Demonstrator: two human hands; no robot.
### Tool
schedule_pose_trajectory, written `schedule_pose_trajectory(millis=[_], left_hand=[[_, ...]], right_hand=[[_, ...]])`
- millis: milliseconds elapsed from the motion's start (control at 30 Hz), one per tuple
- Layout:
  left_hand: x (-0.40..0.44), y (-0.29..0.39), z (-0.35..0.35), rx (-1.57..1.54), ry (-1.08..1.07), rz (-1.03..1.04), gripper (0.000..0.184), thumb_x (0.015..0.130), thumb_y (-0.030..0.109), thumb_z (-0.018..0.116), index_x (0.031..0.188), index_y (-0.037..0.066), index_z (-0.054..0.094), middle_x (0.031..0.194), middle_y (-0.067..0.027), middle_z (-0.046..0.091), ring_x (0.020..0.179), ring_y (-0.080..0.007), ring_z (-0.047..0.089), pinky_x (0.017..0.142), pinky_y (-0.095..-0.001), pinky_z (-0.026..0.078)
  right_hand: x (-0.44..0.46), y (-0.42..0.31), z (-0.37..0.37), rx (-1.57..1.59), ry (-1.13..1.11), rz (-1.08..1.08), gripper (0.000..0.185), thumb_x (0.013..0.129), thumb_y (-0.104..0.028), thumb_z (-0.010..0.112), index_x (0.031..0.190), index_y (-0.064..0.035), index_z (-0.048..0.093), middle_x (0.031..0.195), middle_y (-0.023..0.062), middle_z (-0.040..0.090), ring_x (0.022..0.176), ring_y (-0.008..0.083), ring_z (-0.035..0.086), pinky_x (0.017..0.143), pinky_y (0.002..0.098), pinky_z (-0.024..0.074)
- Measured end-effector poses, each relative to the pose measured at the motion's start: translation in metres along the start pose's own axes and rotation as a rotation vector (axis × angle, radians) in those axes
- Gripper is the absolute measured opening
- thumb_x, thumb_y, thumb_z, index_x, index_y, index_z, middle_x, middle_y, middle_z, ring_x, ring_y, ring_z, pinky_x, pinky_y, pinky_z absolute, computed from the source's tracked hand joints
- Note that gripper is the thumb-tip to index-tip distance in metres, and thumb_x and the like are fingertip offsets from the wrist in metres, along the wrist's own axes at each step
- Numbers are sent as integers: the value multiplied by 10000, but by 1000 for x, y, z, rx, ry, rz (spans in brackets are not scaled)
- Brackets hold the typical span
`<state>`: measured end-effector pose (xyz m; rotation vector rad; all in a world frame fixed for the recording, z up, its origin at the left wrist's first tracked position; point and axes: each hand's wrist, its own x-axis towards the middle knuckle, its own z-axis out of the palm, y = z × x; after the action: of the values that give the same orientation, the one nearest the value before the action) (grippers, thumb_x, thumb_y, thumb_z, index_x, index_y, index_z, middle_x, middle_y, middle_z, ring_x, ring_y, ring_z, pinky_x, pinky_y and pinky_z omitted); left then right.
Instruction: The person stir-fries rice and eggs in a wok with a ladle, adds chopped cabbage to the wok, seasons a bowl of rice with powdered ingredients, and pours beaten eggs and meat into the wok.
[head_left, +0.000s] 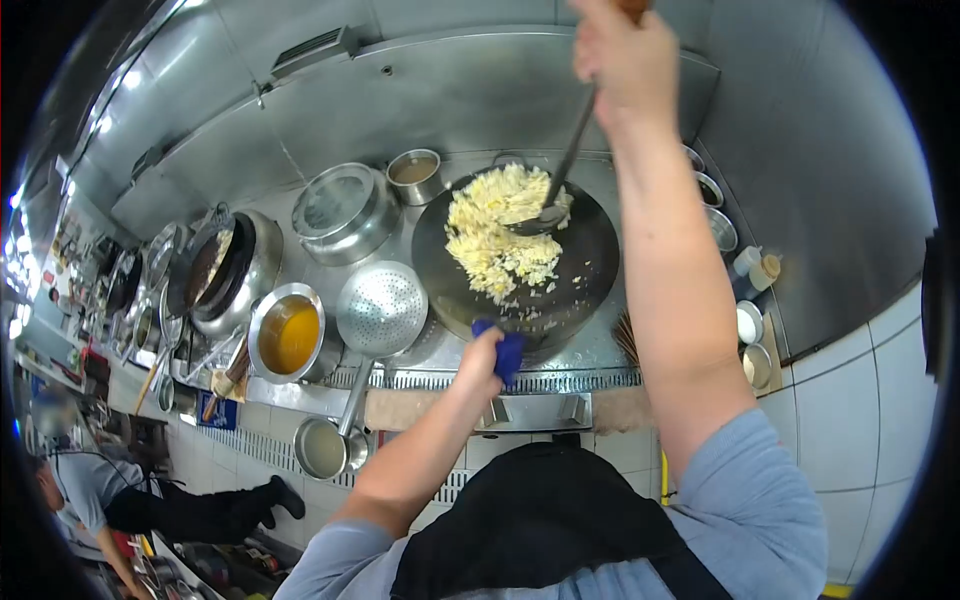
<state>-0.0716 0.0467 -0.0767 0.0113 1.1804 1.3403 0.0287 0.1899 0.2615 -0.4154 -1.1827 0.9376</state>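
A large dark wok sits on the stove, holding a heap of pale yellow and white food that looks like egg fried rice. My right hand is raised above the far side, wrapped round the wooden-ended handle of a long ladle. The ladle's bowl rests against the food in the wok. At the near rim, my left hand is closed on a folded blue cloth pressed to the wok's edge; any handle under it is hidden.
Left of the wok lie a perforated strainer, a pot of orange liquid, a lidded pot and a small pot. Bottles and small containers stand right. Another person is at the far left.
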Motion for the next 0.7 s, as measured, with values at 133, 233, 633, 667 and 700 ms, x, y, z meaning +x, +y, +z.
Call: schedule_pose_trajectory(millis=[133, 233, 633, 667, 700], left_hand=[[48, 15, 5, 103, -58, -42, 201, 861, 294, 547, 876, 94, 534, 693, -49, 562, 519, -163, 513, 417, -305, 365], [43, 0, -1, 99, -201, -176, 402, 827, 566, 586, 866, 167, 608, 730, 1, 608, 534, -125, 512, 445, -264, 362], [-38, -41, -36, -17, -266, -251, 314, 852, 306, 639, 1005, 32, 618, 925, -59, 673, 764, -129, 645, 659, -243, 519], [-38, -38, -35, -16, -269, -242, 314, 852, 306, 639, 1005, 32, 618, 925, -59, 673, 764, -129, 645, 659, -243, 519], [-39, -35, -35, 5, -264, -235, 310, 846, 301, 648, 1012, 42, 605, 908, -50, 666, 746, -127, 639, 638, -240, 515]], right_hand=[[-16, -2, -19, 197, -167, -111, 277, 853, -115, 596, 638, -99, 421, 529, -19, 411, 409, 79, 369, 398, 248, 276], [-53, 101, -34, 51, -112, 84, 279, 855, -71, 555, 628, -109, 397, 508, -21, 382, 397, 77, 356, 382, 252, 277], [-89, 187, -42, 93, -197, 248, 214, 847, -56, 509, 655, -72, 416, 496, -3, 353, 408, 85, 342, 377, 257, 279], [-86, 192, -35, 5, -249, 280, 213, 845, -58, 523, 659, -69, 421, 495, -5, 350, 407, 85, 342, 379, 258, 285], [-71, 181, -20, 12, -257, 273, 213, 845, -58, 523, 659, -69, 421, 495, -5, 350, 407, 85, 342, 379, 258, 285]])
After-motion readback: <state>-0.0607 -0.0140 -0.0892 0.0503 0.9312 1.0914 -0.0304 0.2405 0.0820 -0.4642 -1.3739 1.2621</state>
